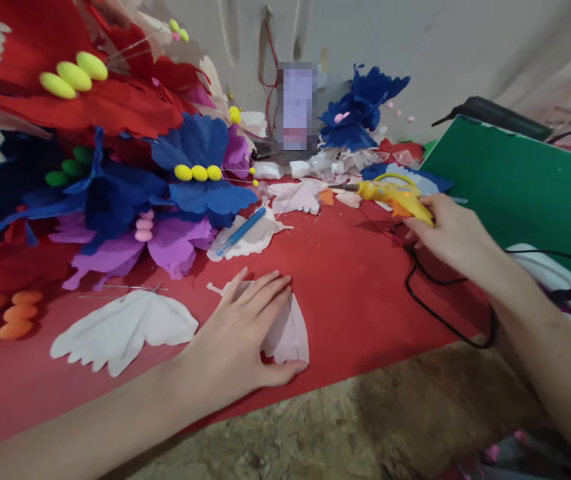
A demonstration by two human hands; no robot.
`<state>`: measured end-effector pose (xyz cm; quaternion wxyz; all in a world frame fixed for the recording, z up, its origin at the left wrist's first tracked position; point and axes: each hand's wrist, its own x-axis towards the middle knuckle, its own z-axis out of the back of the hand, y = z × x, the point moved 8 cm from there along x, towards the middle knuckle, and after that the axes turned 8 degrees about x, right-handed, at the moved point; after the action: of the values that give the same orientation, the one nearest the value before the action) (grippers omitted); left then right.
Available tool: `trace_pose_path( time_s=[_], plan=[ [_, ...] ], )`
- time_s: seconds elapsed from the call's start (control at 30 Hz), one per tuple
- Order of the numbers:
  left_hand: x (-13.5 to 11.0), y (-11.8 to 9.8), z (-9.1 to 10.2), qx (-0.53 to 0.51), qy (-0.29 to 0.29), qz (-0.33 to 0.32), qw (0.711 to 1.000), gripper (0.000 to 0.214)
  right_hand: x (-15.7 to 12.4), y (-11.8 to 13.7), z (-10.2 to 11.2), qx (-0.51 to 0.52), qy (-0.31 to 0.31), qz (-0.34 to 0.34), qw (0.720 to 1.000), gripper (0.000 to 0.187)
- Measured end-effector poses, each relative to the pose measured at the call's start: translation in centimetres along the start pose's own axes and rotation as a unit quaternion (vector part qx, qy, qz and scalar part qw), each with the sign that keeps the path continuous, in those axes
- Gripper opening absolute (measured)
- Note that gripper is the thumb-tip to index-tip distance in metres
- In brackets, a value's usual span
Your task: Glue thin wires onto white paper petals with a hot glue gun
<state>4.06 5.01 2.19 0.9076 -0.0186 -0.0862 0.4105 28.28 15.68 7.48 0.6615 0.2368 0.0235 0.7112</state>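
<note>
My left hand (243, 330) lies flat with fingers spread on a pale pink paper petal (290, 333) on the red sheet (355, 293). My right hand (448, 230) is closed round the handle of a yellow glue gun (393, 195), whose nozzle points left over the red sheet. The gun's black cord (445, 320) loops beneath my right wrist. A white paper petal (120, 327) lies to the left of my left hand.
Red, blue and purple paper flowers (115, 160) with yellow and green stamens pile up at the left. A blue tool (243, 230) rests on white petals. A green board (515, 180) stands at the right. Orange foam stamens (10, 313) lie far left.
</note>
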Motion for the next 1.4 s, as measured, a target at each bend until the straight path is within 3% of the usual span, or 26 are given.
trace_pose_path(
  time_s=[0.1,0.2,0.33,0.47,0.77,1.13,1.4],
  plan=[
    [0.0,0.1,-0.2,0.000,0.001,0.000,1.000,0.077,-1.5,1.0,0.4,0.066,0.003,-0.030,0.997,0.038],
    [0.0,0.2,-0.4,-0.002,-0.007,0.002,1.000,0.079,-2.8,3.2,0.0,0.105,-0.002,0.028,0.994,0.044],
    [-0.1,0.3,-0.4,-0.006,-0.018,0.008,1.000,0.080,-4.3,5.4,-1.3,0.071,0.027,0.107,0.991,0.059],
    [-0.2,0.3,-0.3,-0.009,-0.021,0.017,1.000,0.085,-5.3,6.4,-1.8,0.039,0.016,0.157,0.987,0.074],
    [0.1,0.3,-0.3,-0.021,-0.029,0.018,0.999,0.082,-7.7,7.7,-3.2,-0.043,0.036,0.328,0.943,0.038],
    [0.0,0.3,-0.4,-0.030,-0.034,0.024,0.999,0.080,-7.7,8.1,-4.0,-0.029,0.095,0.315,0.944,0.027],
    [0.1,0.4,-0.5,-0.031,-0.020,0.018,0.999,0.080,-7.8,8.8,-4.0,-0.034,0.109,0.330,0.937,0.031]
  ],
)
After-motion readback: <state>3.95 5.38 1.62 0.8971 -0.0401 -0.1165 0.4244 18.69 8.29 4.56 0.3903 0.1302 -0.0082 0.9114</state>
